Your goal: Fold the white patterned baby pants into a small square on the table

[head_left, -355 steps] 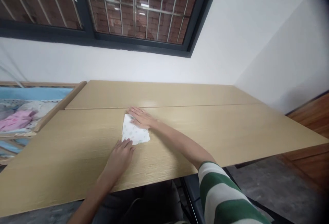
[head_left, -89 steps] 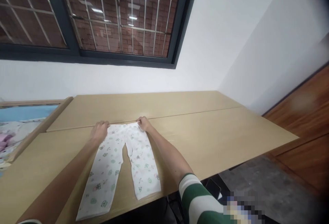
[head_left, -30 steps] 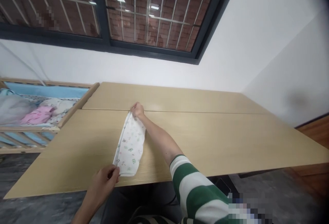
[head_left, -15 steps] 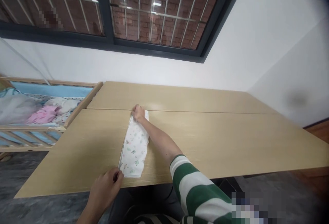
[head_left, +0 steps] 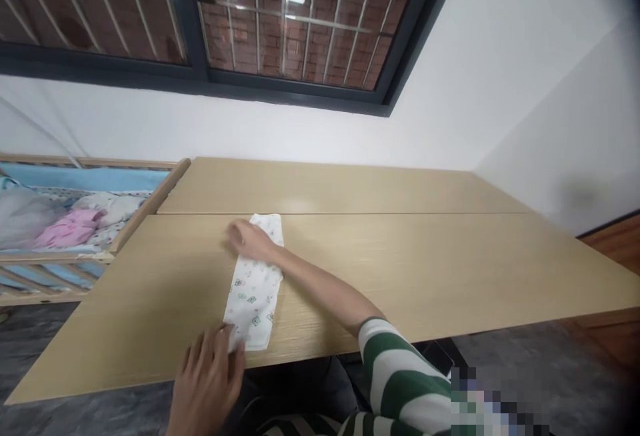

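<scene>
A folded white cloth [head_left: 253, 303] with a small green print lies lengthwise on the wooden table. At its near left corner is my left hand [head_left: 206, 371], palm down with fingers apart, the thumb side against the cloth's edge. My right hand [head_left: 247, 239] is over the far part of the cloth and reaches past its left edge. Motion smears its fingers, so I cannot make out whether they hold anything. The right forearm crosses the cloth's right edge and hides part of it.
The pale wooden table [head_left: 400, 256] has a seam along its back part. To the left stands a wooden crib [head_left: 150, 213] holding a pink cloth [head_left: 73, 226] and other bedding. A barred window [head_left: 295, 23] is set in the white wall behind.
My right hand has left the cloth's far end and moved left and nearer. The left hand's pinch at the near corner has loosened, its fingers now spread. The view has shifted slightly.
</scene>
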